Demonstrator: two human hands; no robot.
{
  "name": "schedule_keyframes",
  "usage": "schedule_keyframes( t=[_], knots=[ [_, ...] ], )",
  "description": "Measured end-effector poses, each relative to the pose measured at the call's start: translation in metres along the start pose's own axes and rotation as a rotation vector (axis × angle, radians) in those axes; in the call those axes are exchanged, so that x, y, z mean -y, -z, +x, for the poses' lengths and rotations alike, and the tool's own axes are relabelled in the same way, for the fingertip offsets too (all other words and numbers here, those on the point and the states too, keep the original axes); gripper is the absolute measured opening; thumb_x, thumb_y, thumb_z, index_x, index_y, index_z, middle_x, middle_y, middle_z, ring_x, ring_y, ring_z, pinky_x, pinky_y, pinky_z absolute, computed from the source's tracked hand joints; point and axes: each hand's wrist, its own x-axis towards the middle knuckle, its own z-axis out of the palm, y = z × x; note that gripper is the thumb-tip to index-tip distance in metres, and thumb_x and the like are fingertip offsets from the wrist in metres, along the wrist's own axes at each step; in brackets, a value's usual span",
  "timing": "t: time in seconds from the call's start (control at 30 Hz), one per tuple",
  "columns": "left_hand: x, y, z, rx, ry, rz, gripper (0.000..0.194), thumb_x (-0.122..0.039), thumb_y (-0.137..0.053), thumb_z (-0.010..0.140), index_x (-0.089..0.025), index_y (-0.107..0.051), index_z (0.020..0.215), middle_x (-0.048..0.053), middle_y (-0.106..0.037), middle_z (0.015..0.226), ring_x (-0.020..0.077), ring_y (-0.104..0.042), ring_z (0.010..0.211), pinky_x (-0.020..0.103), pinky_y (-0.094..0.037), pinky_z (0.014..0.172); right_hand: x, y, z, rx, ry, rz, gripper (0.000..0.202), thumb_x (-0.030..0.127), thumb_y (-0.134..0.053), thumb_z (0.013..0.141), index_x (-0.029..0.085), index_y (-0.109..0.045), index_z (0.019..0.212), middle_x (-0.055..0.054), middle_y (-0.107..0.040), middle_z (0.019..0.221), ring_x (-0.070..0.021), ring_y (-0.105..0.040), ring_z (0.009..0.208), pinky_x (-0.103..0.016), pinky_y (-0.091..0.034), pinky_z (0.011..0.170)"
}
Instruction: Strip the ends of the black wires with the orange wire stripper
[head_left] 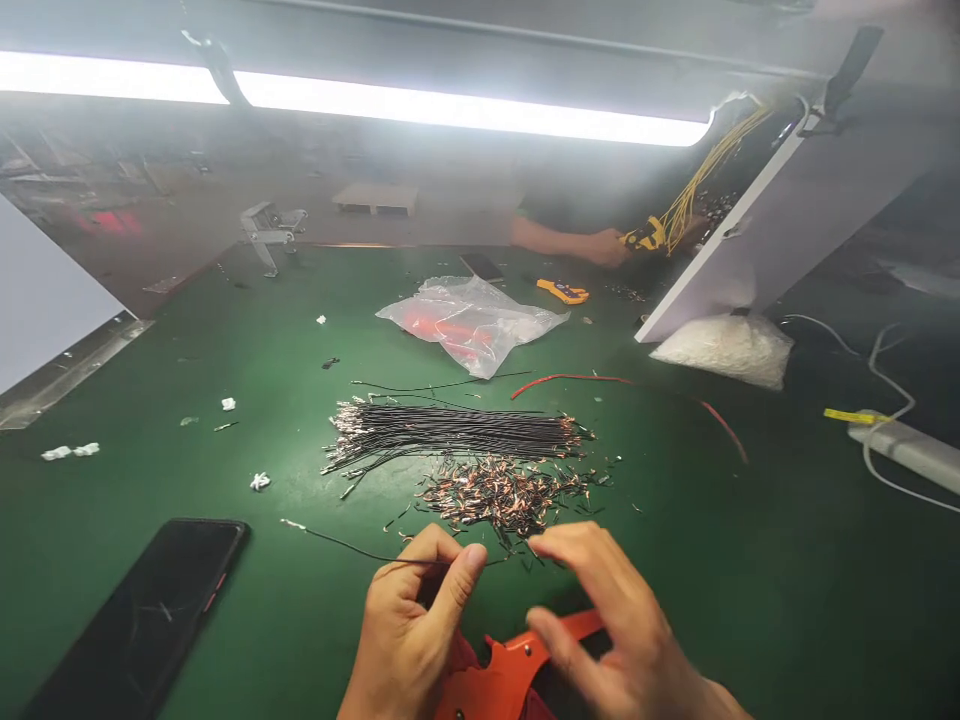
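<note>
Between thumb and forefinger, my left hand (420, 620) pinches a thin black wire (341, 543); its metal terminal end points left and its other end pokes out to the right. My right hand (615, 610) has thumb and fingers apart, close to that right end. Below and between both hands lies an orange-red wire stripper (499, 675), partly covered by them. Just beyond the hands is a heap of short black and copper wire scraps (502, 495). Behind the heap, a bundle of black wires (457, 430) lies sideways, terminals at the left and bare copper at the right.
A black phone (142, 610) lies front left. Farther back are a clear plastic bag (472, 320), a yellow-orange tool (562, 291), a red wire (574, 378) and a white-filled bag (724, 345). A co-worker's hand (604, 247) holds a yellow tool. A power strip (907, 445) sits right.
</note>
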Motion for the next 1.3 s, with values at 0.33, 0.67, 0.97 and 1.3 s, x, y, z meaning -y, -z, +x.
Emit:
schedule_keyframes(
  t=[0.33,0.67,0.97,1.3],
  knots=[
    [0.020,0.003,0.003,0.231,-0.188,0.132,0.041,-0.052,-0.062,0.085,-0.018,-0.056,0.061,-0.004,-0.046,0.053,0.0085,-0.045,0.047,0.020,-0.037,0.046,0.005,-0.003,0.009,-0.079,0.050,0.171,0.022,0.001,-0.051,0.086,0.018,-0.062,0.095,-0.002,-0.067,0.074,-0.0180,-0.059,0.068,-0.037,-0.039,0.067],
    [0.025,0.009,0.008,0.298,-0.606,0.409,0.013,-0.026,-0.058,0.091,-0.021,-0.066,0.082,0.001,-0.064,0.070,0.0128,-0.057,0.065,0.021,-0.043,0.058,0.005,-0.003,0.010,-0.094,0.068,0.175,0.022,0.002,-0.049,0.084,0.018,-0.062,0.092,-0.003,-0.065,0.073,-0.0172,-0.059,0.066,-0.036,-0.040,0.064],
    [0.046,0.002,0.010,0.261,-0.870,0.500,0.020,-0.023,-0.052,0.094,-0.020,-0.061,0.077,-0.001,-0.058,0.061,0.0119,-0.048,0.057,0.024,-0.036,0.055,0.005,-0.007,0.008,-0.087,0.029,0.157,0.021,0.003,-0.046,0.076,0.021,-0.054,0.082,0.000,-0.059,0.074,-0.0155,-0.055,0.066,-0.033,-0.039,0.062],
    [0.035,0.005,0.009,0.306,-0.779,0.539,0.020,-0.021,-0.055,0.091,-0.020,-0.061,0.072,-0.001,-0.061,0.057,0.0093,-0.050,0.049,0.020,-0.037,0.047,0.004,-0.013,0.005,-0.043,-0.026,0.148,0.016,0.005,-0.045,0.074,0.021,-0.042,0.072,0.000,-0.056,0.075,-0.0152,-0.052,0.068,-0.033,-0.036,0.064]
  ],
)
